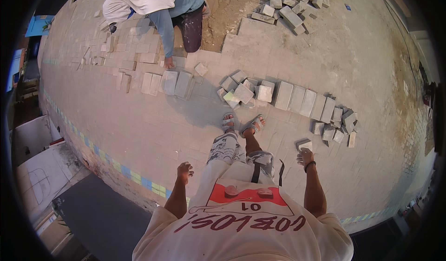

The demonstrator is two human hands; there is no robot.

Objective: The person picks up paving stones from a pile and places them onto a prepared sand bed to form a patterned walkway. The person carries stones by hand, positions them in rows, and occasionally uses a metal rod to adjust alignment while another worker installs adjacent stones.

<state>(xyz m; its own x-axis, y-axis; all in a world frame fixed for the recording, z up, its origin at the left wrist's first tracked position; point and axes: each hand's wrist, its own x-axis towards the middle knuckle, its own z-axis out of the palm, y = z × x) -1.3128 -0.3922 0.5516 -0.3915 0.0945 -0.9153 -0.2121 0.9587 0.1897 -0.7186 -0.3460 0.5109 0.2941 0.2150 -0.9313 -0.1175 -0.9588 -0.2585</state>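
Head view: the person's right hand is at the right, its grip closed around a small grey block held at the fingertips, with a dark band on the wrist. The left hand hangs to the left of the body; its grip is loose and empty, the fingers partly bent. Between the hands, farther off, two sandalled feet stand on the paved ground.

Just beyond the feet lies a heap of block pieces, jumbled and tilted. From its right side a row of longer blocks runs to the right, set side by side. At the right end of that row is a second cluster of small blocks, beyond the held one and well apart from it.

On the far left, a co-worker in a white head covering bends low, one hand reaching down just beside a short row of blocks. Behind is a sandy patch; a larger pile of blocks sits at the far right. Along the near left edge runs a yellow and blue tile band.
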